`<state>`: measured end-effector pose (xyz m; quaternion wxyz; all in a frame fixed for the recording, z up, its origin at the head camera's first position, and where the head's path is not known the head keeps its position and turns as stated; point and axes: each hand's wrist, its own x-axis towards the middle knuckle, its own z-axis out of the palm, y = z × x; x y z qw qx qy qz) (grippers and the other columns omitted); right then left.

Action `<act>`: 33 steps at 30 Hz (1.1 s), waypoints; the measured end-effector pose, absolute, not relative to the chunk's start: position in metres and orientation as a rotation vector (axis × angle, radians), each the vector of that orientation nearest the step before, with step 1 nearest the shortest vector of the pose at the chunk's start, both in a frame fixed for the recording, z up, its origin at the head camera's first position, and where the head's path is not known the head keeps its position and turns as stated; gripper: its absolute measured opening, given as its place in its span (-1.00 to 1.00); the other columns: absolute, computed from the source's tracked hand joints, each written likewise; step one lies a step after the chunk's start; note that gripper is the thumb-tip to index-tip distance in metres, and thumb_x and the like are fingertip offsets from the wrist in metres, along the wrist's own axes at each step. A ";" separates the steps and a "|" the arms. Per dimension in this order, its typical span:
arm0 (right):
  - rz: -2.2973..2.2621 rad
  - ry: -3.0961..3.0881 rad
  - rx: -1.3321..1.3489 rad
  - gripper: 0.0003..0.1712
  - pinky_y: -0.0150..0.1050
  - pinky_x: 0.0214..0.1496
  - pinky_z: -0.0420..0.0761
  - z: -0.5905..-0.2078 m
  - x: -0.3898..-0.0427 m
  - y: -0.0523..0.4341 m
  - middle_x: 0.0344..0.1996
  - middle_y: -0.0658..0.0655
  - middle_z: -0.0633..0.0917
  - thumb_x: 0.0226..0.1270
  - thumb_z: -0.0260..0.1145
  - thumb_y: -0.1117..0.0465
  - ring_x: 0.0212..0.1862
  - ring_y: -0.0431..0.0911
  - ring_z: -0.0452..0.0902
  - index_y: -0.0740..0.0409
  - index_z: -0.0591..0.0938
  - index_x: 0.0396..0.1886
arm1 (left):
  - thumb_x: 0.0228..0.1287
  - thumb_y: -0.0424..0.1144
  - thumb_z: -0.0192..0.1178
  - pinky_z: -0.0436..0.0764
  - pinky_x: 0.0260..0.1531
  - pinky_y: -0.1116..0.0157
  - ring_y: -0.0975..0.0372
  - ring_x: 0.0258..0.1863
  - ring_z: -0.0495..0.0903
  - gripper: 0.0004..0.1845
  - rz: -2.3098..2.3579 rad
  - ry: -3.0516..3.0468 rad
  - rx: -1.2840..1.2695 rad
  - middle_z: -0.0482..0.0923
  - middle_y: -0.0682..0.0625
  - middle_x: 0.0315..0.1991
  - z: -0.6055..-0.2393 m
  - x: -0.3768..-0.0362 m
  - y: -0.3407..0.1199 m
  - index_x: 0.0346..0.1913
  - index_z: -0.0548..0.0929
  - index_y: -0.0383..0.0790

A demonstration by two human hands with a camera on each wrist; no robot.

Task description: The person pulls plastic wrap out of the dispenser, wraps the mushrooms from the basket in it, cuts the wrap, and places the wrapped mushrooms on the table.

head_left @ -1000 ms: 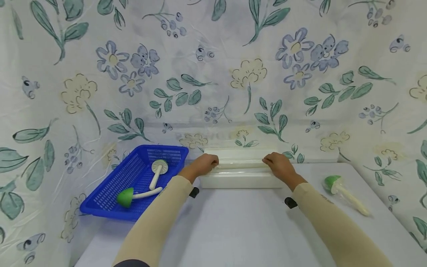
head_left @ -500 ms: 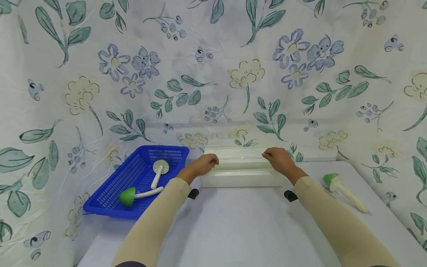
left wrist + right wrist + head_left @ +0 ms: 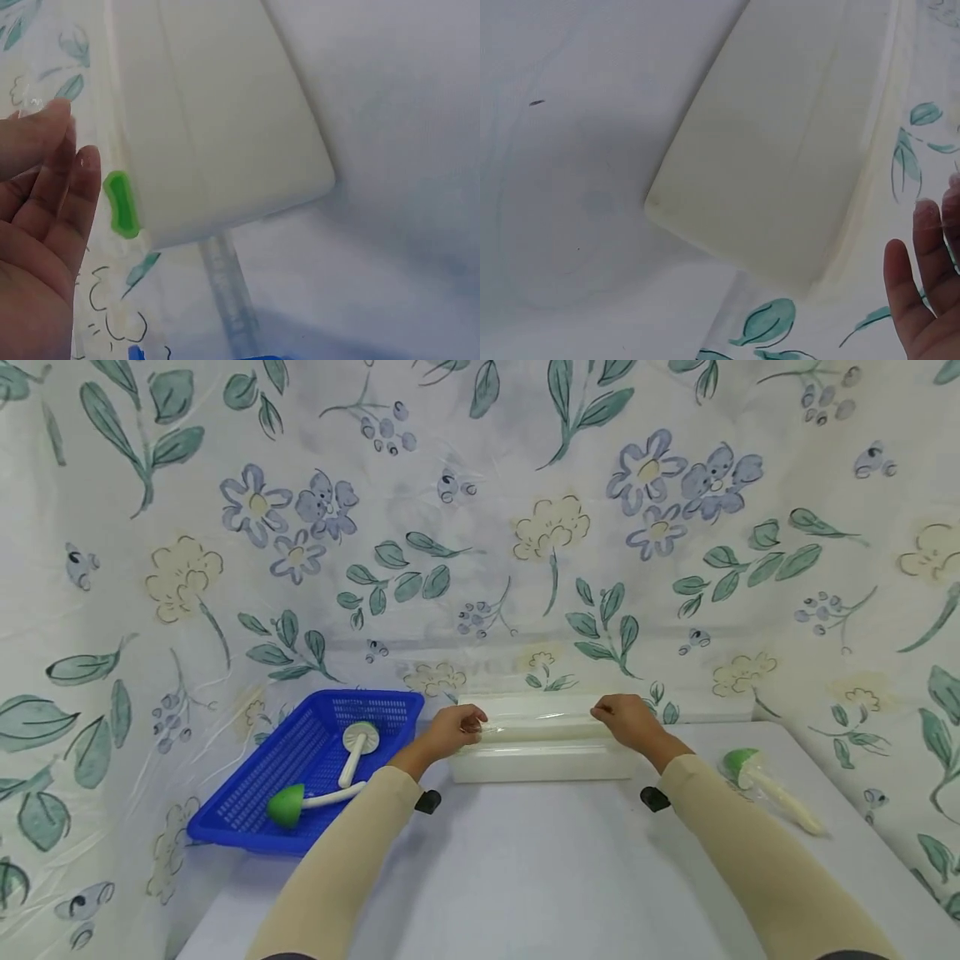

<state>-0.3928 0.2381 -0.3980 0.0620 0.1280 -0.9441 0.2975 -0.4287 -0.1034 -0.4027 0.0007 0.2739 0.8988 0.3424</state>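
At the back edge of the white table (image 3: 540, 877), against the flowered cloth (image 3: 480, 527), a long cream-white box (image 3: 542, 762) lying flat, with clear film (image 3: 540, 720) stretched along its top. On the film's left end, left hand (image 3: 456, 729), fingertips pinching the film's edge; from the left wrist view, fingers (image 3: 45, 139) fairly straight with a shiny scrap of film at the tips, and a small green tab (image 3: 121, 204) showing on the box end just beside them. On the film's right end, right hand (image 3: 628, 720), knuckles up, fingers bent down over the film and seemingly pinching it; from the right wrist view, only two fingertips (image 3: 911, 292) at the frame's corner, with a faint sheen of film against them, beside the box's end and the leaf-printed cloth. Both forearms in beige sleeves (image 3: 352, 852), a black tab at each wrist. Left of the box, just beside it, a blue slotted basket (image 3: 247, 793) tilted against the cloth, holding a green-capped mushroom toy (image 3: 288, 802) lying on its side and a white-capped one (image 3: 357, 745) behind it. Right of the box, well apart from it, another green-capped mushroom (image 3: 765, 781) wrapped in clear film, lying on the table near the right forearm.
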 end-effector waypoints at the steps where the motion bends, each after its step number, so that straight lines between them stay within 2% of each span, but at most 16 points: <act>1: 0.895 -2.855 0.387 -0.69 -0.15 -0.24 0.51 -0.399 -0.393 0.239 -0.27 0.14 0.68 0.52 0.12 0.13 -0.30 -0.04 0.49 0.28 0.66 -0.12 | 0.21 -0.50 0.29 0.59 -0.11 0.19 0.10 -0.16 0.59 -0.76 1.079 2.827 0.862 0.63 -0.10 -0.22 -0.401 -0.429 -0.104 -0.05 0.63 -0.36; 9: 0.937 -2.881 0.393 -0.65 -0.13 -0.24 0.54 -0.401 -0.392 0.246 -0.28 0.12 0.67 0.51 0.14 0.09 -0.27 -0.03 0.52 0.28 0.67 -0.07 | 0.32 -0.37 0.25 0.60 -0.12 0.21 0.14 -0.21 0.64 -0.84 1.101 2.778 0.813 0.68 -0.07 -0.25 -0.394 -0.427 -0.110 -0.11 0.67 -0.38; 16: 0.964 -2.876 0.451 -0.66 -0.12 -0.22 0.56 -0.399 -0.390 0.247 -0.25 0.14 0.68 0.50 0.15 0.08 -0.23 -0.02 0.55 0.26 0.67 -0.09 | 0.28 -0.43 0.26 0.62 -0.16 0.23 0.12 -0.21 0.65 -0.83 1.163 2.721 0.765 0.67 -0.10 -0.25 -0.389 -0.425 -0.115 -0.10 0.66 -0.43; 20: 0.958 -2.872 0.478 -0.67 -0.09 -0.18 0.58 -0.397 -0.389 0.247 -0.24 0.15 0.68 0.50 0.16 0.10 -0.20 0.00 0.58 0.28 0.67 -0.08 | 0.32 -0.48 0.19 0.64 -0.19 0.20 0.09 -0.20 0.67 -0.82 1.230 2.647 0.732 0.67 -0.14 -0.24 -0.387 -0.426 -0.116 -0.07 0.62 -0.50; 26: 0.954 -2.882 0.464 -0.67 -0.03 -0.11 0.59 -0.394 -0.387 0.248 -0.20 0.15 0.70 0.50 0.15 0.10 -0.14 0.03 0.61 0.26 0.67 -0.06 | 0.40 -0.49 0.08 0.64 -0.19 0.20 0.11 -0.22 0.67 -0.84 1.255 2.588 0.696 0.67 -0.13 -0.23 -0.389 -0.427 -0.114 -0.04 0.59 -0.45; 30: 0.962 -2.880 0.485 -0.67 -0.03 -0.11 0.60 -0.395 -0.387 0.249 -0.20 0.16 0.70 0.50 0.15 0.11 -0.15 0.03 0.62 0.28 0.66 -0.06 | 0.38 -0.61 -0.03 0.62 -0.12 0.18 0.07 -0.15 0.63 -0.77 1.292 2.490 0.698 0.61 -0.21 -0.16 -0.390 -0.424 -0.115 0.01 0.54 -0.49; 33: 0.955 -2.881 0.513 -0.68 -0.03 -0.12 0.60 -0.398 -0.389 0.252 -0.21 0.16 0.70 0.50 0.15 0.12 -0.17 0.03 0.63 0.29 0.66 -0.06 | 0.24 -0.75 -0.09 0.59 -0.05 0.17 0.03 -0.06 0.60 -0.63 1.308 2.415 0.711 0.57 -0.27 -0.06 -0.390 -0.422 -0.118 0.07 0.49 -0.52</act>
